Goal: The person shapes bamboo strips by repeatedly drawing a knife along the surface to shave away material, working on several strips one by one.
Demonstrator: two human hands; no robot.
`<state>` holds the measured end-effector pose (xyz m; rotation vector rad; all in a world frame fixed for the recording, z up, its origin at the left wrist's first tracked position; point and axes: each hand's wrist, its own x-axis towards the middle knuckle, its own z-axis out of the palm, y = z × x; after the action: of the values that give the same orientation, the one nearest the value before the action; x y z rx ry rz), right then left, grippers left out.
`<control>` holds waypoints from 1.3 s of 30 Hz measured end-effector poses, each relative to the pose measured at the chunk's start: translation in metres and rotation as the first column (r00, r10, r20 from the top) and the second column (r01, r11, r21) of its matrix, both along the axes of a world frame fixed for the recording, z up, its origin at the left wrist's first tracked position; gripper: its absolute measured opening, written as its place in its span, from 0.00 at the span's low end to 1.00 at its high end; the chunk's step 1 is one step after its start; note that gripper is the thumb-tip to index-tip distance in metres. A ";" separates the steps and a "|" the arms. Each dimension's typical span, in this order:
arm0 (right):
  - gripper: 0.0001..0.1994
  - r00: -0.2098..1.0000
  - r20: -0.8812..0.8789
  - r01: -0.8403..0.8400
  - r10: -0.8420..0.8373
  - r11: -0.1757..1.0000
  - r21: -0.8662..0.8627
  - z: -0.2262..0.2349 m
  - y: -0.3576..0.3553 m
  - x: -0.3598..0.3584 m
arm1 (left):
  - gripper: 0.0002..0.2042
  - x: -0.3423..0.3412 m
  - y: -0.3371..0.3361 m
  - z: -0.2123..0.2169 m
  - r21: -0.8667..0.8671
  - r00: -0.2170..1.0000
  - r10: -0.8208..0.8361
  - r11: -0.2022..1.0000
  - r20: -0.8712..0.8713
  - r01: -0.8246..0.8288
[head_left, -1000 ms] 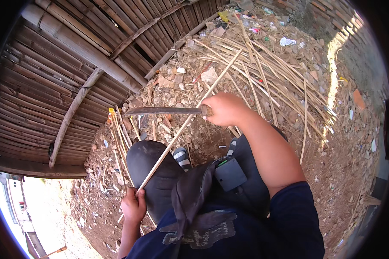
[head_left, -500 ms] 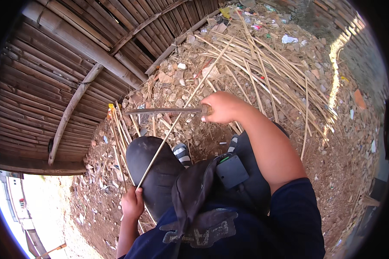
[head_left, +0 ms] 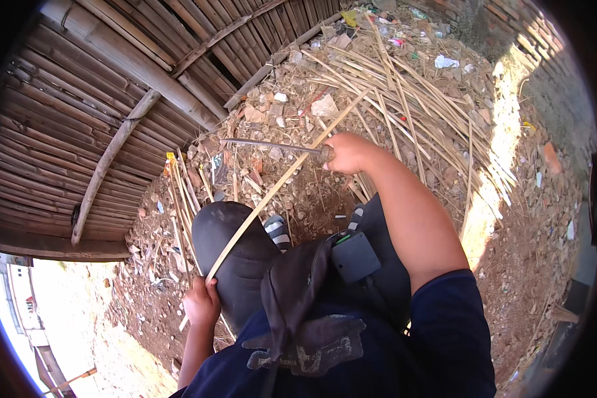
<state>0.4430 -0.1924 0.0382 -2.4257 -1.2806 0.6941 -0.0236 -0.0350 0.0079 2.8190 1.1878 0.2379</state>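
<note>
A long, pale bamboo strip (head_left: 257, 209) slants from beside my left knee up and away to the right, its broad face showing. Its near end is gripped by my left hand (head_left: 201, 302), fingers closed around it. My right hand (head_left: 349, 154) is wrapped round the handle of a long, dark-bladed knife (head_left: 268, 143). The blade points left and crosses the strip near its far part; whether the edge touches it I cannot tell. Most of the knife's handle is hidden in my fist.
A heap of bamboo strips (head_left: 404, 99) lies on rubble at the far right. More strips (head_left: 181, 189) lean beside my left knee. A bamboo-slat wall (head_left: 66, 152) rises at the left, and a brick wall (head_left: 537, 40) at the far right. A black box (head_left: 356, 260) rests at my lap.
The strip has turned from its narrow edge to its broad face. My right hand and the knife have shifted slightly right and away, with the blade tip now tilted farther away.
</note>
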 end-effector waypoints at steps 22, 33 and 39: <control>0.21 0.992 -0.103 0.072 -0.068 0.997 0.037 0.004 0.001 0.005 | 0.17 0.000 0.012 -0.005 -0.142 0.998 -0.051 0.988 0.047 0.057; 0.17 0.993 0.115 0.031 -0.034 0.999 0.025 0.034 -0.010 -0.029 | 0.19 -0.004 0.020 0.008 -0.197 0.997 -0.081 0.977 0.017 0.083; 0.16 0.955 0.091 0.263 -0.283 0.947 0.182 0.001 -0.016 0.027 | 0.19 0.002 0.019 0.014 -0.191 0.996 -0.081 0.978 0.023 0.084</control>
<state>0.4696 -0.2083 0.0395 -2.4650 -0.9689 0.3582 -0.0215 -0.0164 0.0214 2.6859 1.0273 0.1317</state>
